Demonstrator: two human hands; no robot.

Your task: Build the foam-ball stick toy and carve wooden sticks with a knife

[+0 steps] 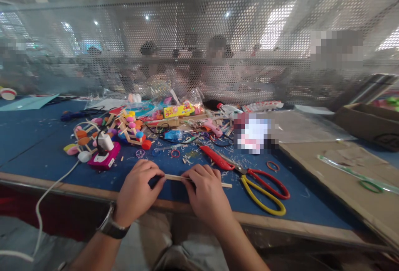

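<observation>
Both hands grip one thin wooden stick (175, 177) just above the table's front edge. My left hand (140, 190) pinches its left end between thumb and fingers. Farther along, my right hand (205, 194) closes round the stick, and its right end pokes out past the knuckles. Scissors (243, 172) with one red and one yellow handle lie to the right of my right hand. A red-handled cutter (216, 158) rests by the blades. Beyond my left hand stands a bright wooden stick model (131, 129) with coloured pompoms.
A magenta power block (106, 156) with a white plug and cable sits at left. A pink glue gun (212, 127), scraps and plastic bags crowd the middle. Cardboard (336, 167) and a box (370, 125) lie at right. A perforated metal screen (187, 34) rises behind, with people beyond.
</observation>
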